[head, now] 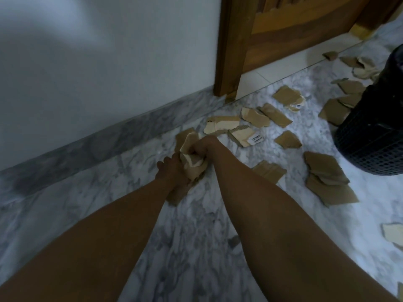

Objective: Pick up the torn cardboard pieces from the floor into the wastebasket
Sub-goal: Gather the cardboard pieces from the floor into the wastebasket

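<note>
Both arms reach down to the marble floor (196, 236). My right hand (204, 146) grips a bunch of torn brown cardboard pieces (193, 164) from above. My left hand (172, 171) holds the same bunch from the left and below. Several more torn cardboard pieces lie scattered on the floor to the right, among them one with a white barcode label (244, 136) and a stacked pair (327, 179). The dark mesh wastebasket (375, 129) stands at the right edge, with pieces lying around its base.
A white wall (98, 62) with a grey marble skirting runs along the left. A wooden door frame (231, 46) and door stand at the top centre. More cardboard scraps (392, 235) lie at the lower right edge.
</note>
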A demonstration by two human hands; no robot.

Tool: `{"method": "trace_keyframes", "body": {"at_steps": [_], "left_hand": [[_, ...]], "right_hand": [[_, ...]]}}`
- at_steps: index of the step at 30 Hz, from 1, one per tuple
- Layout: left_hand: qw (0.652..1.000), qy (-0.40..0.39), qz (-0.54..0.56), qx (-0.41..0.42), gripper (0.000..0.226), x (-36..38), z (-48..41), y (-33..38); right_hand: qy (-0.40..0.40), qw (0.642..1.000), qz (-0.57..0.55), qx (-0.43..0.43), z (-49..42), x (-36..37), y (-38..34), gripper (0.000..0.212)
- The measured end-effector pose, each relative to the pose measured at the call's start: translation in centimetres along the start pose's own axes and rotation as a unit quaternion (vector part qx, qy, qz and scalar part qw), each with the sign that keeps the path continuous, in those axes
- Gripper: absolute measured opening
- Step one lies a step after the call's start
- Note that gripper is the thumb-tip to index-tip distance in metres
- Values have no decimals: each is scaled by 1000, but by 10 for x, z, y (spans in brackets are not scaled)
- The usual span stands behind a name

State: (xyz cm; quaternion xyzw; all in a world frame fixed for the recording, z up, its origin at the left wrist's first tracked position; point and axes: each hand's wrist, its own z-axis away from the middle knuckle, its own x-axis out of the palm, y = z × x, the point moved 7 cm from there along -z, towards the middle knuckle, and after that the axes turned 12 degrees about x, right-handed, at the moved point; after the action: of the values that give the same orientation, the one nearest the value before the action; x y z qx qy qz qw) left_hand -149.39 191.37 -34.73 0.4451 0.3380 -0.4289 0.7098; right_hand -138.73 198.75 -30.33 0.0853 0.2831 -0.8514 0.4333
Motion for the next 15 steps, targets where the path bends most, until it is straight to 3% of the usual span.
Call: {"method": "trace_keyframes", "body": {"at_steps": [7,10,13,15], "left_hand": [[999,-23,30,-12,76,5,-5,-7],[999,-33,13,-24,79,7,-8,-9],[999,-14,-5,-30,80,-1,-1,0],[999,40,-5,-31,76,-10,12,16]], "right_hand": [[111,985,-129,-21,35,-83,45,47],[139,990,-21,25,42,-121,95,49],[168,972,137,91,36,-126,153,62],[185,966,136,115,33,-121,175,69]]}}
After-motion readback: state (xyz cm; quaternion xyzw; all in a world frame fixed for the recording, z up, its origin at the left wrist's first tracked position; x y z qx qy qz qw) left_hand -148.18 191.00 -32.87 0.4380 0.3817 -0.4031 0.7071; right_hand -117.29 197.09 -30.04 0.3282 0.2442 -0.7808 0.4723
